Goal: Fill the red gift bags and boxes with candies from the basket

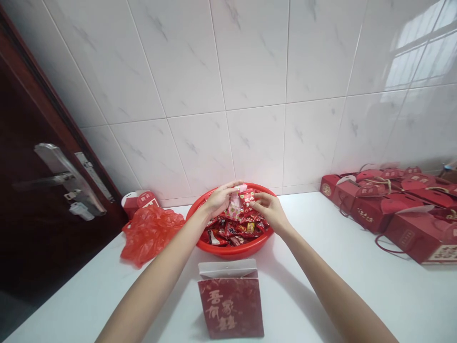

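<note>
Candy packets, a red one [247,202] and a pink one [234,205], are sitting up between the two hands, right over the basket. The right hand [270,209] is pinching the red one by its edge, thumb against index finger, while the left hand [219,199] is curling its fingers close together around the pink one, though I'm not seeing its thumb so I can't tell exactly how it's gripping. My guess is they're being held low like that so anything slipping is landing back on the pile, and the edge pinch is leaving the printed front uncovered. Just below, the red plastic basket [228,252] is holding a heap of shiny wrapped sweets [232,233], mostly red with a few bits of yellow and white. Nearer the camera, a dark red box [233,307] is standing upright with its top flaps open, probably parked there to be within easy reach; its inside isn't showing. Off to the left, a crumpled red bag [150,233] is lying in front of a small red box [139,201], and over on the right a cluster of red gift boxes [378,209] is crowding the white table [303,267], contents hidden.
</note>
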Demonstrator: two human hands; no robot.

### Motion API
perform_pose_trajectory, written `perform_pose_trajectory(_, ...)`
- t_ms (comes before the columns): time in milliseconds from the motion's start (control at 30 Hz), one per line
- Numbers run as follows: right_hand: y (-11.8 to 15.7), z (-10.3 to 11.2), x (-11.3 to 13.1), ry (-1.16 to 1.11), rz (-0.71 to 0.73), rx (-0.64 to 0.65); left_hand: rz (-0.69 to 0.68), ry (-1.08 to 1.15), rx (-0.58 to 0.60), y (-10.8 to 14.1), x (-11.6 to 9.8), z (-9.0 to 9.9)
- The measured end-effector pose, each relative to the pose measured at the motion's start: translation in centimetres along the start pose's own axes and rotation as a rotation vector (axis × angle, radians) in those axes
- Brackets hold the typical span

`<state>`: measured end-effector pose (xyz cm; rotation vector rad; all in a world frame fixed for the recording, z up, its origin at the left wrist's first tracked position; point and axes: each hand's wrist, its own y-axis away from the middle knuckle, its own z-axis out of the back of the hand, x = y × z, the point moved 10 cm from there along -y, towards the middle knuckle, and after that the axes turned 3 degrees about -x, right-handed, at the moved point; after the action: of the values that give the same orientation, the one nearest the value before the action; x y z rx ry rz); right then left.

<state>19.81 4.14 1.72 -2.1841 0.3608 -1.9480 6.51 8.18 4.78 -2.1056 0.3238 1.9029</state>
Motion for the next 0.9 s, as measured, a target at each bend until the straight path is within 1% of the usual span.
perform_pose_trajectory(100,-0.3,0.8,-0.1,-0.049,0.036,-0.075,-0.006,-0.025,-0.098,0.1,0.0,1.7)
perform_pose_trajectory(200,-0.6,1.4,-0.4,-0.024,0.071,-0.126,-0.046,-0.016,-0.149,0.4,-0.4,2.4)
perform_pose_trajectory(367,-0.7,1.7,-0.8,0.040,0.077,-0.164,-0.073,-0.076,-0.137,1.0,-0.6,1.8)
perform_pose_trajectory(433,-0.6,1.5,-0.6,0.088,0.064,-0.151,-0.109,-0.079,-0.150,1.0,-1.0,1.8)
perform_pose_trajectory(533,-0.3,0.9,0.2,0.158,0.072,-0.102,-0.157,-0.008,-0.181,1.2,-1.7,1.7)
perform_pose_trajectory(600,0.0,0.5,0.9,0.164,0.075,-0.067,-0.156,0.029,-0.165,1.2,-1.9,1.0)
perform_pose_trajectory(633,0.1,0.3,1.1,0.152,0.066,-0.040,-0.149,0.040,-0.141,1.2,-1.9,0.4)
perform_pose_trajectory(767,0.7,-1.6,1.8,0.003,0.053,0.163,-0.121,0.022,0.049,1.1,-1.5,-3.5)
perform_pose_trajectory(800,0.8,-1.9,1.9,-0.030,0.064,0.191,-0.130,-0.001,0.089,0.9,-1.5,-4.3)
perform_pose_trajectory(833,0.8,-1.9,2.0,-0.051,0.074,0.197,-0.142,-0.030,0.113,0.7,-1.5,-4.7)
perform_pose_trajectory(900,0.6,-1.5,1.9,-0.065,0.078,0.154,-0.157,-0.100,0.108,0.0,-1.4,-4.5)
